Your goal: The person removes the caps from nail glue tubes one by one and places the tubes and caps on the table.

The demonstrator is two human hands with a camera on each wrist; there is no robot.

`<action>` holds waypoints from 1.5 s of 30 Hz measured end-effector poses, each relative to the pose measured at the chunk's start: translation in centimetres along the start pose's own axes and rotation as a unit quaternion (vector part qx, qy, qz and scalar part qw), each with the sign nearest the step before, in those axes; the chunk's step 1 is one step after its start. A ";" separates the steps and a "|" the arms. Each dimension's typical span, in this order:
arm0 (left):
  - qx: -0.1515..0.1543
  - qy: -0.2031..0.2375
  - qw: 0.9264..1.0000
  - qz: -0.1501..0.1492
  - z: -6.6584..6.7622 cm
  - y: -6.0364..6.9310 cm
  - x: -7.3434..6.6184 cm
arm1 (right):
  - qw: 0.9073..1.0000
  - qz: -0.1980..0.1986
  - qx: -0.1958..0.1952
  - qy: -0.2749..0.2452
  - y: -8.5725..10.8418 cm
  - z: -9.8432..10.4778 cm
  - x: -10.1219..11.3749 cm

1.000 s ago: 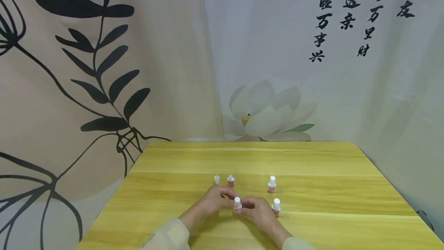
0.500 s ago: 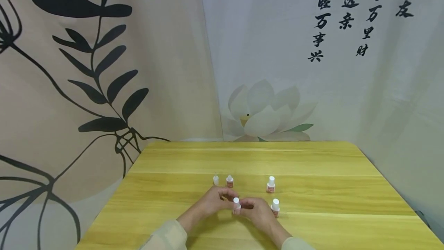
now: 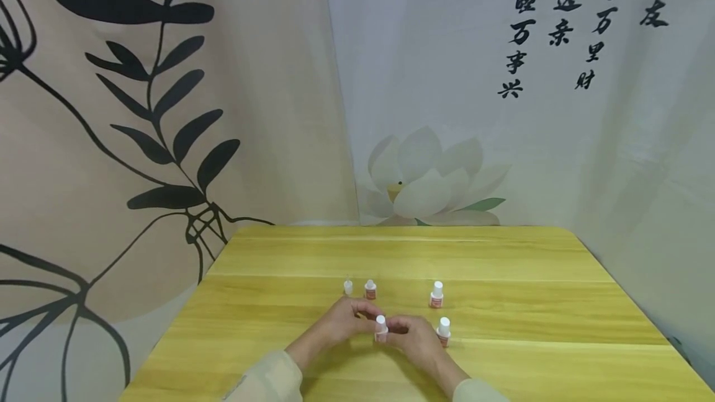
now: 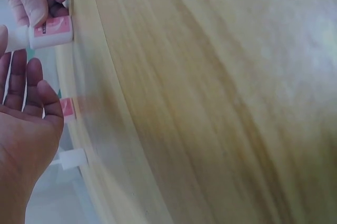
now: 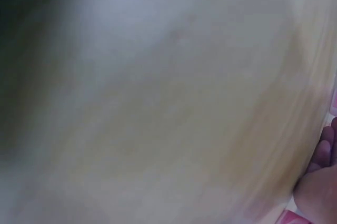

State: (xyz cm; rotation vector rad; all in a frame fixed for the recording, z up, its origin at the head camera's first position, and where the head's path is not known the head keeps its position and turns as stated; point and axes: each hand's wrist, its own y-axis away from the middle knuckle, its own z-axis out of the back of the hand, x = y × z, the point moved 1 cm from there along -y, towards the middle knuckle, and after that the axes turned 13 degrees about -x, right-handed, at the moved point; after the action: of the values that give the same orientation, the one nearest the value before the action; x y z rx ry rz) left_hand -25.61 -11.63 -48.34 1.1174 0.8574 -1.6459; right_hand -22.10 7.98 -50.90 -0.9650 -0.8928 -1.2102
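Between the hands is a small white bottle [image 3: 381,334] with a white cap [image 3: 381,320] and a pink label, held upright just above or on the table. My right hand [image 3: 416,340] grips the bottle's body; its thumb lies on the label in the left wrist view. My left hand [image 3: 342,323] pinches at the cap with thumb and index finger; its other fingers [image 4: 32,90] are loosely bent. The index fingertip is partly hidden behind the cap. In the right wrist view only the edge of a hand [image 5: 318,182] shows, with pink labels beside it.
Two capped bottles, a rear one [image 3: 437,295] and a nearer one [image 3: 444,332], stand right of the hands. Beyond the left hand stand a bottle with a short top [image 3: 370,290] and a white piece with a thin upright tip [image 3: 348,288]. The wooden table [image 3: 503,303] meets a printed curtain [image 3: 279,110].
Both hands and the bottle stay in nearly the same place. The head view shifts slightly.
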 end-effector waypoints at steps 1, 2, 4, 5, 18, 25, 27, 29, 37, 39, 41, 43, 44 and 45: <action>-0.001 -0.002 1.000 0.000 0.0 0.0 0.0 | 1.000 0.001 0.000 0.000 0.0 0.0 0.0; 0.000 -0.002 1.000 0.000 0.0 -0.1 -0.1 | 1.000 0.002 0.001 0.000 0.1 0.1 0.0; -0.002 -0.004 1.000 0.000 -0.1 -0.1 0.0 | 1.000 0.003 0.002 -0.004 0.1 0.1 0.1; -0.005 -0.004 1.000 0.000 -0.2 -0.1 0.0 | 1.000 0.003 0.003 -0.005 0.2 0.1 0.1; 0.005 0.029 1.000 0.000 -0.3 0.2 0.1 | 1.000 0.014 -0.001 -0.002 0.0 0.2 -0.4; 0.002 0.019 1.000 -0.009 0.1 0.0 0.0 | 1.000 0.007 0.001 -0.005 0.1 0.0 -0.2; 0.002 0.015 1.000 -0.004 0.1 0.0 0.1 | 1.000 0.007 0.004 -0.007 0.1 0.0 -0.2; 0.003 0.016 1.000 0.002 0.1 0.1 0.1 | 1.000 0.006 0.007 -0.009 0.1 0.0 -0.2; 0.003 0.023 1.000 0.005 -0.1 0.2 0.2 | 1.000 0.007 0.006 -0.009 0.1 0.0 -0.3; 0.002 0.019 1.000 0.006 -0.1 0.1 0.1 | 1.000 0.008 0.006 -0.007 0.0 0.0 -0.3; 0.002 0.013 1.000 0.006 -0.1 0.1 0.1 | 1.000 0.008 0.005 -0.004 0.0 0.0 -0.3; 0.003 0.008 1.000 0.003 -0.1 0.0 0.1 | 1.000 0.008 0.004 -0.001 0.0 0.1 -0.2; 0.004 0.007 1.000 0.002 -0.1 0.0 0.0 | 1.000 0.008 0.004 0.000 -0.1 0.1 -0.2; 0.004 0.008 1.000 0.001 0.0 0.0 0.0 | 1.000 0.008 0.003 0.001 -0.1 0.1 -0.2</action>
State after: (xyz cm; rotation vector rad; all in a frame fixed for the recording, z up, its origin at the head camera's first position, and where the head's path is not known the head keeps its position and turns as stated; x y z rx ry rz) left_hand -25.65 -11.61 -48.38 1.1383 0.8592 -1.6424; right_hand -22.21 8.11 -51.01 -0.9645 -0.8849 -1.1934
